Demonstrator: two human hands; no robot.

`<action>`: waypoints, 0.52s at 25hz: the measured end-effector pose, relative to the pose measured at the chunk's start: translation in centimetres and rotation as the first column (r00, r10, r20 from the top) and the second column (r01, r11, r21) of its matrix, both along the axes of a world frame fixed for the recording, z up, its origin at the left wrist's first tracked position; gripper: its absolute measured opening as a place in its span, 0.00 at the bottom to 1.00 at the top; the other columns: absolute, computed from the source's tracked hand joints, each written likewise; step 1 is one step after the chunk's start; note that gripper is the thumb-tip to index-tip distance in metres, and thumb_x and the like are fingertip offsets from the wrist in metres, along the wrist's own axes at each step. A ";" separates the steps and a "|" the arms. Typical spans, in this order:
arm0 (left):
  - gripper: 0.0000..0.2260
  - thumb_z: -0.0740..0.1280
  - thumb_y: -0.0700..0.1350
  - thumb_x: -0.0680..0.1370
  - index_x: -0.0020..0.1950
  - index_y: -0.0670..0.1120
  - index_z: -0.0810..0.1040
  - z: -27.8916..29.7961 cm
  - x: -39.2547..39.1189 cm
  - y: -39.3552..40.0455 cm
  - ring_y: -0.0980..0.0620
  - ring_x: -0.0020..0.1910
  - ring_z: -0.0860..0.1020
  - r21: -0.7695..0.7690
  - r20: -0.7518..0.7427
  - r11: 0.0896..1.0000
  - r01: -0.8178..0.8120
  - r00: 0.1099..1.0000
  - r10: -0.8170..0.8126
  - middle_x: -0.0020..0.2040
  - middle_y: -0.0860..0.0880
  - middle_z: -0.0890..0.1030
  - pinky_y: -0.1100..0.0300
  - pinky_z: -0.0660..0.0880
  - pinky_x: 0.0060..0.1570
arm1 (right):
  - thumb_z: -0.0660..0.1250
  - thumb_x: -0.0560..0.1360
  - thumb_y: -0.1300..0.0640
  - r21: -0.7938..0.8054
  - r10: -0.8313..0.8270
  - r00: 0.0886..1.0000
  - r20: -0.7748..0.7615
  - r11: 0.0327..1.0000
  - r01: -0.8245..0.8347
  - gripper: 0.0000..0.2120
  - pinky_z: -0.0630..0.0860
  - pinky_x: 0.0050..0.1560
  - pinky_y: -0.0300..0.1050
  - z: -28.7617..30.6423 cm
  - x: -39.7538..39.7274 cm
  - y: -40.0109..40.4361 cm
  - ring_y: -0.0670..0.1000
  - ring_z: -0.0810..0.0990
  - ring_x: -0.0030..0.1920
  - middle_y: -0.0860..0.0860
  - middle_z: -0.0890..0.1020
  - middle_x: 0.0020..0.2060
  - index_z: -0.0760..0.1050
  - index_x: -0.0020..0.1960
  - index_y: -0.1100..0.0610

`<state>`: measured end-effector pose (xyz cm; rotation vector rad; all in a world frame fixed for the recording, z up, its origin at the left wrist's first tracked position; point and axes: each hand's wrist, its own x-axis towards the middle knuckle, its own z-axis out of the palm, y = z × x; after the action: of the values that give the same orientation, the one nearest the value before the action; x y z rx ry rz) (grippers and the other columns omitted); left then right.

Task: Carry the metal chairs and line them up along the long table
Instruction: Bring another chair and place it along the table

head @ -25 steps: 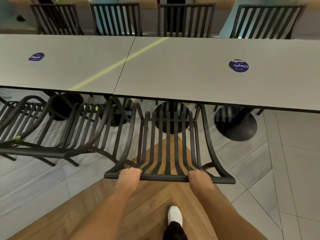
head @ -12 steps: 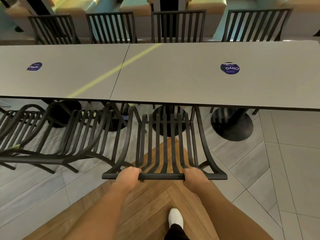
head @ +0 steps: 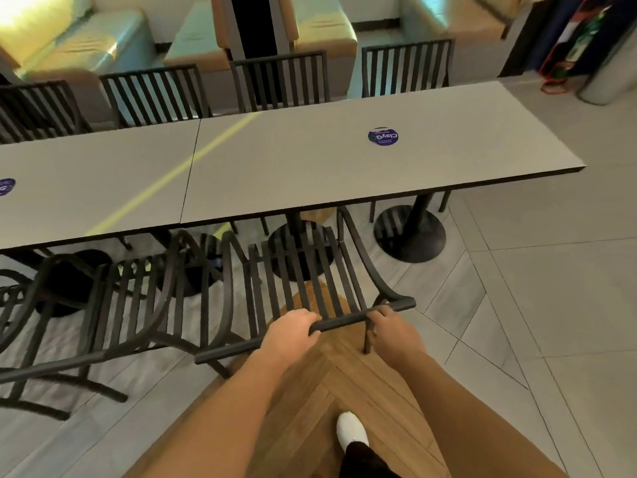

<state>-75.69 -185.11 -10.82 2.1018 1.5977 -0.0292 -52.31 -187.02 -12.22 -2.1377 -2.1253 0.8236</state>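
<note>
A black slatted metal chair [head: 303,281] stands in front of me, its seat partly under the near edge of the long grey table [head: 275,167]. My left hand [head: 289,331] is closed over the chair's top rail. On the same rail, further right, my right hand [head: 393,327] grips it too. Two more black metal chairs [head: 138,298] stand to the left along the table's near side, the closest right beside mine. Several matching chairs [head: 279,81] line the far side.
Round black table bases [head: 410,236] stand under the table. Beige sofas [head: 79,39] sit behind the far chairs. The table's right end is at the upper right, with tiled floor [head: 551,305] beyond. My white shoe [head: 351,432] is on wooden flooring.
The view has swung to the right and tilted, so the table's right end now shows. The chair's top rail now slants, its right end higher. Both hands keep their grip.
</note>
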 end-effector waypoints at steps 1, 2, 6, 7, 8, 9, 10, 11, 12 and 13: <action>0.15 0.64 0.51 0.83 0.70 0.54 0.77 0.4 0.5 -0.6 0.55 0.62 0.77 0.024 0.017 0.999 0.022 1.000 -0.023 0.63 0.55 0.79 0.55 0.75 0.64 | 0.60 0.83 0.55 0.004 -0.045 0.999 0.011 0.999 0.045 0.18 0.76 0.63 0.50 0.6 0.2 -1.5 0.53 0.74 0.65 0.50 0.72 0.70 0.71 0.72 0.51; 0.15 0.64 0.52 0.84 0.70 0.54 0.77 0.7 0.9 -1.1 0.55 0.60 0.78 0.043 0.027 0.998 0.049 0.998 -0.050 0.62 0.55 0.80 0.55 0.76 0.63 | 0.59 0.83 0.54 0.001 -0.084 0.996 0.025 0.996 0.084 0.18 0.76 0.61 0.49 1.1 0.3 -3.1 0.53 0.74 0.64 0.50 0.73 0.68 0.71 0.72 0.50; 0.13 0.64 0.53 0.84 0.66 0.54 0.80 1.6 2.0 -4.4 0.57 0.54 0.80 0.056 0.019 0.973 0.223 0.974 -0.224 0.57 0.55 0.83 0.59 0.77 0.56 | 0.58 0.83 0.54 -0.063 -0.251 0.962 0.106 0.964 0.259 0.18 0.75 0.59 0.50 2.0 1.0 -10.8 0.55 0.74 0.63 0.52 0.75 0.65 0.69 0.72 0.51; 0.12 0.64 0.53 0.84 0.64 0.54 0.81 1.8 2.4 -5.3 0.57 0.53 0.81 0.047 0.022 0.964 0.261 0.965 -0.262 0.56 0.55 0.84 0.59 0.78 0.55 | 0.58 0.83 0.55 -0.086 -0.294 0.948 0.123 0.948 0.305 0.19 0.76 0.59 0.51 1.8 1.2 -12.9 0.56 0.75 0.63 0.53 0.75 0.65 0.69 0.73 0.52; 0.11 0.64 0.53 0.83 0.63 0.54 0.82 2.0 2.9 -6.2 0.57 0.51 0.81 0.036 0.023 0.952 0.302 0.953 -0.303 0.55 0.55 0.84 0.58 0.79 0.55 | 0.58 0.82 0.56 -0.106 -0.342 0.930 0.132 0.928 0.357 0.19 0.77 0.58 0.52 1.6 1.4 -15.0 0.57 0.76 0.63 0.54 0.76 0.65 0.69 0.73 0.52; 0.11 0.64 0.53 0.83 0.62 0.54 0.82 2.1 3.5 -7.2 0.57 0.50 0.82 0.026 0.022 0.937 0.348 0.937 -0.349 0.54 0.55 0.85 0.57 0.80 0.54 | 0.58 0.81 0.56 -0.121 -0.393 0.909 0.138 0.904 0.409 0.20 0.77 0.57 0.52 1.4 1.6 -17.0 0.57 0.77 0.62 0.54 0.77 0.65 0.69 0.73 0.52; 0.11 0.64 0.54 0.83 0.61 0.54 0.83 2.1 4.3 -8.1 0.57 0.50 0.82 0.017 0.017 0.918 0.396 0.918 -0.396 0.53 0.55 0.85 0.55 0.81 0.54 | 0.59 0.81 0.56 -0.136 -0.440 0.887 0.142 0.879 0.457 0.21 0.77 0.55 0.51 1.3 1.7 -19.1 0.57 0.77 0.61 0.54 0.77 0.65 0.69 0.73 0.52; 0.11 0.64 0.54 0.83 0.60 0.53 0.83 2.0 5.0 -9.0 0.56 0.50 0.82 0.004 0.003 0.899 0.437 0.899 -0.437 0.53 0.54 0.85 0.54 0.81 0.54 | 0.59 0.80 0.57 -0.149 -0.472 0.869 0.149 0.858 0.491 0.22 0.76 0.54 0.50 1.2 1.8 -20.9 0.57 0.77 0.61 0.54 0.77 0.65 0.69 0.74 0.52; 0.12 0.64 0.54 0.83 0.60 0.53 0.83 1.8 5.8 -9.9 0.55 0.50 0.83 -0.009 -0.014 0.879 0.477 0.879 -0.477 0.53 0.54 0.85 0.53 0.81 0.53 | 0.59 0.80 0.56 -0.156 -0.499 0.853 0.155 0.840 0.520 0.22 0.76 0.54 0.50 1.0 1.8 -22.6 0.57 0.77 0.62 0.53 0.77 0.65 0.69 0.74 0.51; 0.12 0.63 0.55 0.83 0.59 0.52 0.83 1.8 6.9 -10.9 0.54 0.50 0.83 -0.017 -0.031 0.851 0.525 0.850 -0.525 0.52 0.53 0.85 0.52 0.82 0.53 | 0.59 0.80 0.56 -0.158 -0.535 0.830 0.157 0.816 0.556 0.22 0.75 0.54 0.49 1.0 2.2 -24.5 0.56 0.77 0.62 0.53 0.77 0.66 0.69 0.74 0.51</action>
<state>-68.84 -195.98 -8.99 2.4793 0.9842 -0.2582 -50.15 -211.52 -11.26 -2.7381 -1.3538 0.8899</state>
